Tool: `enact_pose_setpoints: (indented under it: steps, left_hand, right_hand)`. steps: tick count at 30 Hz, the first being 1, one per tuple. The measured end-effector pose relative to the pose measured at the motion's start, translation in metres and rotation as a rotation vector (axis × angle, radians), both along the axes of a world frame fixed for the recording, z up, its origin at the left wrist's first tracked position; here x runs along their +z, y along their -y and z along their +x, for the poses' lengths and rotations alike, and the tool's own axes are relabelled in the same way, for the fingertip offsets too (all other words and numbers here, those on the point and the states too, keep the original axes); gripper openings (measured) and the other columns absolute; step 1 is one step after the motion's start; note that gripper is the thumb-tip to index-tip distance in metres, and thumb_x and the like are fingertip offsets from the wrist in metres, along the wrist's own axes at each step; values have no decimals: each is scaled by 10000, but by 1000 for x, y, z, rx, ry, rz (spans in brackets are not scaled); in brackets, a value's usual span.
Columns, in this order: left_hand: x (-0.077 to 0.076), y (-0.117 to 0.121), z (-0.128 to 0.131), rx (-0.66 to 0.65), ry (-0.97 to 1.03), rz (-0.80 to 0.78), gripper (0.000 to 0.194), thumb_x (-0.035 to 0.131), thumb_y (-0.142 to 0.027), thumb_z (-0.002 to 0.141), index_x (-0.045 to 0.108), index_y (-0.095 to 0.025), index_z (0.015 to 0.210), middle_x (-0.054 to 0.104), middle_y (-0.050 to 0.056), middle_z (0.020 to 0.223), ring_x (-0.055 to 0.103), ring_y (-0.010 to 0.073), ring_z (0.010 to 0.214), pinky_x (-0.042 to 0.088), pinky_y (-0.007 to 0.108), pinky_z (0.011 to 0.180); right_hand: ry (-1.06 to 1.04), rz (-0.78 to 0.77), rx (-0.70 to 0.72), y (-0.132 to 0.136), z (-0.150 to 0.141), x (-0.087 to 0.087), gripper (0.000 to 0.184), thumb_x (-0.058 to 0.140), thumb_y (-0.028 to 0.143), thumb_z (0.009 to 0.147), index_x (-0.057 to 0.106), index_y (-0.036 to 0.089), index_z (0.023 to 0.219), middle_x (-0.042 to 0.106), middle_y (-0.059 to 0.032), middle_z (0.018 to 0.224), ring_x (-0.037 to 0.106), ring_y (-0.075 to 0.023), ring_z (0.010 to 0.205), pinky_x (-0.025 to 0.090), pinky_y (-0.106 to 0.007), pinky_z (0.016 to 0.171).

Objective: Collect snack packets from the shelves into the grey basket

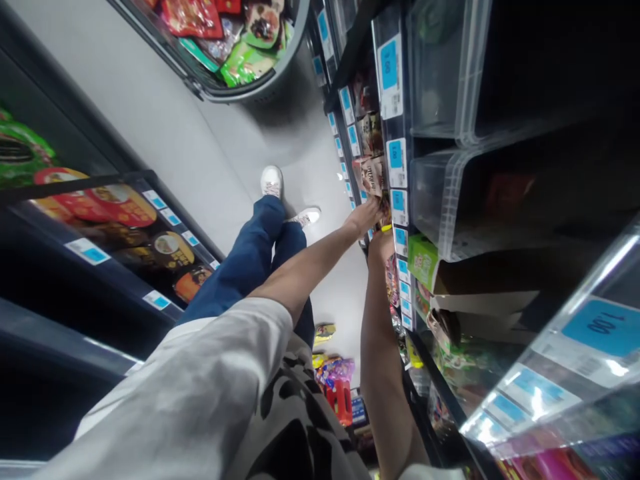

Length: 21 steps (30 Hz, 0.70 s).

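Brown-and-pale packaging, a small pouch (pixel 370 175) standing among similar packets just on the aisle side of the price rail (pixel 394 127), meets the fingertips of the left hand (pixel 365 215). Those fingers are bent and drawn fairly close at its lower edge, probably because that edge is easiest to reach in so tight a row, though whether they truly grip it cannot be told. The right hand (pixel 383 245) dips beside the rail, just below the left; its fingers are mostly hidden, so their spread and any hold cannot be told. The rail and packed goods leave little room, which likely explains the slanting wrists. Immediately behind the rail, a green packet (pixel 423 259) sits near clear bins (pixel 440 193), whose walls appear to keep loose stock from sliding. Farther from the rail, on its aisle side, white shoes (pixel 271 181) stand on the floor, with the filled basket (pixel 300 33) beyond them, its raised rim containing the bags but narrowing the aisle. Farthest across from the rail, another shelf (pixel 120 243) closes off the other side.
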<state>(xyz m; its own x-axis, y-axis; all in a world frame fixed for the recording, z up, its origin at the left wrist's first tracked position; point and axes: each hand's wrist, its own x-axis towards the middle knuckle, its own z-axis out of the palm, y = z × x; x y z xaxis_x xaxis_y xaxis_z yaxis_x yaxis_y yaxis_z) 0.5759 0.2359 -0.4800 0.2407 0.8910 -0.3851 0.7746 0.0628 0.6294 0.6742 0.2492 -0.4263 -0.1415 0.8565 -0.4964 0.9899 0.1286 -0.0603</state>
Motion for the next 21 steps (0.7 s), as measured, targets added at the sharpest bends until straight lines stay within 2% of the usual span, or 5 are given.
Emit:
enact_pose_setpoints:
  steps: [3, 8, 13, 16, 21]
  left_hand:
    - [-12, -9, 3, 79, 66, -40, 772, 748, -202, 761, 543, -60, 1491, 528, 206, 1540, 320, 375, 1529, 138, 515, 1317]
    - [-17, -12, 10, 235, 103, -75, 592, 458, -103, 944, 511, -38, 1530, 533, 215, 1542, 358, 317, 1533, 190, 489, 1319]
    - [-8, -5, 12, 178, 101, -10, 627, 377, -107, 967, 428, -67, 1591, 447, 187, 1631, 283, 338, 1575, 196, 577, 1312]
    - [0, 2, 10, 157, 116, -18, 655, 365, -76, 953, 398, -66, 1607, 394, 175, 1667, 252, 321, 1592, 206, 567, 1314]
    - [10, 19, 2, 89, 89, -35, 674, 441, -31, 894, 457, -34, 1567, 451, 202, 1625, 243, 321, 1598, 235, 503, 1313]
  right_hand:
    - [83, 12, -101, -2, -12, -1, 374, 393, 154, 986, 639, 21, 1234, 644, -270, 1063, 647, -405, 1122, 531, -572, 966]
    - [15, 51, -95, 3, -27, 0, 501, 285, 285, 1054, 600, 42, 1359, 622, -265, 1102, 605, -410, 1197, 517, -607, 999]
    - [82, 42, -66, -5, -27, -9, 497, 297, 280, 1070, 601, 10, 1356, 632, -269, 1118, 618, -374, 1212, 529, -532, 1018]
    - [12, 24, -14, -19, -25, -21, 444, 360, 181, 1035, 572, 5, 1383, 637, -264, 1176, 606, -339, 1247, 540, -483, 1012]
    - [-74, -65, 73, -36, -23, -38, 444, 401, 41, 951, 610, 33, 1343, 638, -246, 1243, 559, -331, 1331, 474, -533, 1081]
